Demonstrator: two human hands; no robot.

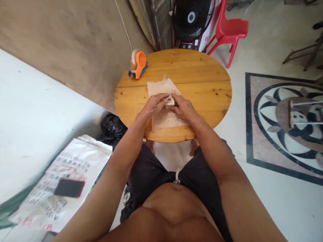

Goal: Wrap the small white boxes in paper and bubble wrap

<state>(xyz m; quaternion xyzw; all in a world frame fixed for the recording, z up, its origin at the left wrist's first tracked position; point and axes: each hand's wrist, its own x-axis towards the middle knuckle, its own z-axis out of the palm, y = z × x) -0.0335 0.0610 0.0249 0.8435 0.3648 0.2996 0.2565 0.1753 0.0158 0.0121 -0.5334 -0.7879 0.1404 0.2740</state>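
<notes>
We have the small carton (170, 102) near the middle of the round wooden table (209, 75), on a sheet of bubble wrap (168, 120). Left hand (155, 103) and right hand (185, 107) flank it, fingers half curled, the gap between the hands closed down to the carton's width; it is held between them. How hard they press, we cannot tell.

Handling, our judgement: keep pressure even from both sides so the carton stays square to the sheet; light fingertips, since thin card would dent and bubbles would pop under a hard squeeze. Forearms level; sheet kept flat, no creases under the base.

Materials: carton boxy, pale, with red print too small for us to read. Wrap translucent, dimpled at the near end, smoother-looking at the far end. Tabletop varnished, honey-toned, knotty, with a seam running across. Tape dispenser (140, 65) at the far left edge: orange and blue, hard-looking, probably plastic, with a pale roll. Beside our left arm, a printed whitish sack (73, 158) bears a dark, flat phone (69, 188).
</notes>
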